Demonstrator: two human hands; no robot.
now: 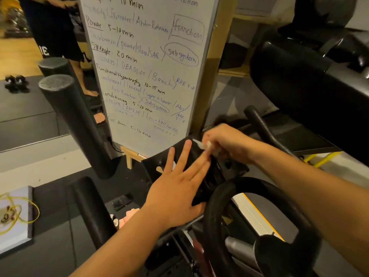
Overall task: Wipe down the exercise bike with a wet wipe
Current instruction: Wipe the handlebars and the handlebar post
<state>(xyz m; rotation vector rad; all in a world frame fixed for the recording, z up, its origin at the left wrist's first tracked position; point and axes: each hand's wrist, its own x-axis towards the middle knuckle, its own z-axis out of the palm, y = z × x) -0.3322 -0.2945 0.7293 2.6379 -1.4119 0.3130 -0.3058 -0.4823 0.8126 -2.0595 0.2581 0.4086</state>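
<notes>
The wet wipe [207, 145] sits just right of the frame's centre, a small white scrap blurred by motion, and I see it pinched in the curled fingers of the right hand [225, 142]. That hand hovers over the upper edge of the black console panel [151, 163] of the exercise bike [215, 196], which fills the centre and lower right of my view. I cannot tell whether the wipe itself touches the panel. The left hand [175, 196] lies flat on the panel from below, fingers straight and spread, their tips reaching up to just beside the wipe. Below the hands curves the looped handlebar [259, 184], black and thick, and a thinner dark bar [259, 124] rises behind the right hand. Above the console, a whiteboard [149, 66] covered in handwritten workout notes stands on a wooden easel leg [128, 156]. At centre left, two black padded cylinders [65, 108] tilt upward, one behind the other. In the upper left a person in black shorts [56, 33] stands barefoot on dark floor mats. In the lower left a yellow cord [18, 212] loops over a grey board. A large black padded shape [299, 86] takes up the upper right.
</notes>
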